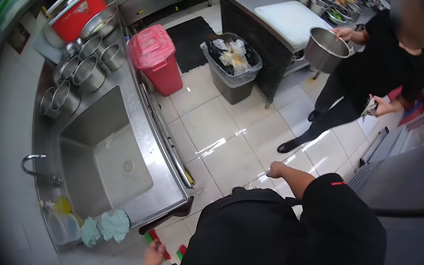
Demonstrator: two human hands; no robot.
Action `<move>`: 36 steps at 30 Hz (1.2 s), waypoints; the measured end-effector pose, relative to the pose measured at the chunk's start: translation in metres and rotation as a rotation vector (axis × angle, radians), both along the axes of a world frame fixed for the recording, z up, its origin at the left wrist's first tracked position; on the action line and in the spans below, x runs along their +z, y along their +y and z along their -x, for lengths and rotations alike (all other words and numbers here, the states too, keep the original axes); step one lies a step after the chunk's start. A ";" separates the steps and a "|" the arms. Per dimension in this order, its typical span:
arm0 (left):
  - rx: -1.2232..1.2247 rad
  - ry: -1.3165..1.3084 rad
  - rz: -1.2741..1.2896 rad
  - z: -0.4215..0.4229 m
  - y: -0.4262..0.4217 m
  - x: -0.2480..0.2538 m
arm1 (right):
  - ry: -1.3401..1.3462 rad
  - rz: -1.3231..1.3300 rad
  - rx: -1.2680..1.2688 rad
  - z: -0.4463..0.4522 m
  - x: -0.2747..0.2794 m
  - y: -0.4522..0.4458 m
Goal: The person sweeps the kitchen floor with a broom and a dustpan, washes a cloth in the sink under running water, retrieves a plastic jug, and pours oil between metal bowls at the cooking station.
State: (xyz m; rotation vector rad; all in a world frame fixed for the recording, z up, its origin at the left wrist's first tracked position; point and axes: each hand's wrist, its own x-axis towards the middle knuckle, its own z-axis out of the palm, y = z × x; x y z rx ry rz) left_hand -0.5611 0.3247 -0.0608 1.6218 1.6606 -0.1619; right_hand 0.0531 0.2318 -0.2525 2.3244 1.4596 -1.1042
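At the lower left, my left hand (154, 254) hangs low with its fingers curled, over the red and green brush head (159, 243); whether it grips anything is hidden. My right hand (278, 170) is held in front of my body above the tiled floor (227, 157), its fingers curled in and what they hold, if anything, too small to name. The steel sink (117, 157) lies left of my body. Two pale green cloths (115, 225) rest at its near corner beside plastic tubs (63, 226).
A person in black at the right holds a steel pot (326, 49). Ahead stand a red lidded bin (155, 58), a grey lined bin (233, 63) and a steel counter with a white board (291, 23). Several pots (88, 74) sit beyond the sink.
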 end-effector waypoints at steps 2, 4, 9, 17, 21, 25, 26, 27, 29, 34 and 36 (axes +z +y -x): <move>-0.063 0.015 -0.057 -0.036 0.021 0.036 | 0.028 0.056 -0.088 -0.017 -0.001 -0.004; -0.106 0.059 -0.111 -0.023 0.034 0.020 | 0.137 0.195 -0.249 -0.019 0.010 -0.002; 0.057 0.186 0.006 0.003 0.017 0.000 | 0.261 -0.259 -0.177 0.018 -0.004 0.036; 0.145 0.123 0.098 -0.005 -0.038 0.054 | 0.596 -0.770 -0.042 0.164 0.179 0.166; 0.380 -0.208 -0.048 -0.021 -0.006 0.098 | 0.570 -1.087 0.321 0.217 0.217 0.212; 0.179 -0.269 -0.408 -0.007 0.088 0.128 | 0.324 -1.089 0.389 0.268 0.211 0.267; 0.067 -0.255 -0.567 0.003 0.120 0.127 | 0.262 -1.049 0.381 0.278 0.208 0.278; 0.034 -0.219 -0.512 0.012 0.156 0.129 | 0.202 -1.011 0.368 0.287 0.203 0.288; -0.035 -0.171 -0.451 0.030 0.233 0.111 | 0.051 -0.908 0.364 0.307 0.200 0.298; -0.323 0.038 -0.178 0.044 0.420 -0.048 | -0.283 -0.646 0.388 0.347 0.215 0.308; -0.445 0.167 -0.042 0.035 0.439 -0.122 | -0.348 -0.631 0.388 0.350 0.210 0.313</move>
